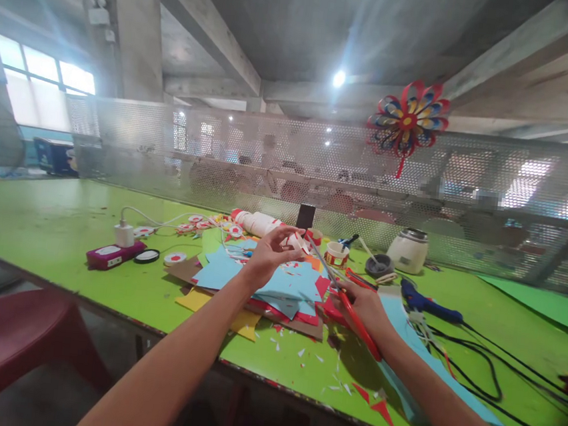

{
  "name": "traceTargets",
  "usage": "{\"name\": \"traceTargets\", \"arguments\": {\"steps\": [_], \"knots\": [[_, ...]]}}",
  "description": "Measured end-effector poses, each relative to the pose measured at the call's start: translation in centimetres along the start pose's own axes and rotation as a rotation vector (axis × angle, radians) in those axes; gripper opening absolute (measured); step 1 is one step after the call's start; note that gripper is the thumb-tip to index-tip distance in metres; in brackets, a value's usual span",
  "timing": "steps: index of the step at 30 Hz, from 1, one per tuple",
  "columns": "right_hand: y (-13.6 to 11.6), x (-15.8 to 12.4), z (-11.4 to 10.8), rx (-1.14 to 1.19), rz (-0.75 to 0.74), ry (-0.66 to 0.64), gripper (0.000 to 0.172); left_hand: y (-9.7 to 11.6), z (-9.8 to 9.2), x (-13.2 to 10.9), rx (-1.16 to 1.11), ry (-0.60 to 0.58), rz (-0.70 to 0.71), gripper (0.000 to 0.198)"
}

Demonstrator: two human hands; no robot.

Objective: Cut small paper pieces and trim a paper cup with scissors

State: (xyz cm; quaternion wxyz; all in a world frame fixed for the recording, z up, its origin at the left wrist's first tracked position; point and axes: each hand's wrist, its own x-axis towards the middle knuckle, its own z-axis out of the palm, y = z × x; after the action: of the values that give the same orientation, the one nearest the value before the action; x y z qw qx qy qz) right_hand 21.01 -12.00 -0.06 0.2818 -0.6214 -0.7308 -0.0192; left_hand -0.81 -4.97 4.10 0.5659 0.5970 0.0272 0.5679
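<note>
My right hand (366, 309) is closed around the red handles of a pair of scissors (326, 264), whose blades point up and left. The blade tips are close to the fingers of my left hand (276, 256). That hand is pinched on a small pale piece of paper (297, 242), partly hidden by the fingers. Beneath both hands, light blue paper sheets (230, 276) lie in a loose stack over red, brown and yellow sheets (195, 299). Another long blue sheet (403, 358) lies under my right forearm.
A blue glue gun (431, 303) with black cables lies at the right. Behind are a cream flask (408, 252), a paper tub (336, 254) and a dark phone (306, 216). A purple power strip (115, 255) lies left. Paper scraps (385, 415) litter the front edge.
</note>
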Motion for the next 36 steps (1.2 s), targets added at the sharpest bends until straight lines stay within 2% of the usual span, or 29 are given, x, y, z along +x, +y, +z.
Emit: {"name": "traceTargets", "arguments": {"steps": [11,19,27,36], "knots": [[0.1,-0.1,0.4,0.014,0.014,-0.027,0.022,0.4,0.0,-0.2,-0.037,-0.028,-0.101,0.048],[-0.6,-0.2,-0.1,0.024,0.055,-0.010,0.022,0.7,-0.1,-0.4,-0.125,-0.037,-0.144,0.049],[-1.3,-0.3,-0.8,0.085,0.078,0.071,0.022,0.4,-0.5,-0.4,-0.212,-0.131,-0.321,0.046],[-2.1,-0.6,-1.4,0.226,0.125,0.049,0.020,0.2,-0.9,-0.3,-0.149,-0.072,-0.285,0.049]]}}
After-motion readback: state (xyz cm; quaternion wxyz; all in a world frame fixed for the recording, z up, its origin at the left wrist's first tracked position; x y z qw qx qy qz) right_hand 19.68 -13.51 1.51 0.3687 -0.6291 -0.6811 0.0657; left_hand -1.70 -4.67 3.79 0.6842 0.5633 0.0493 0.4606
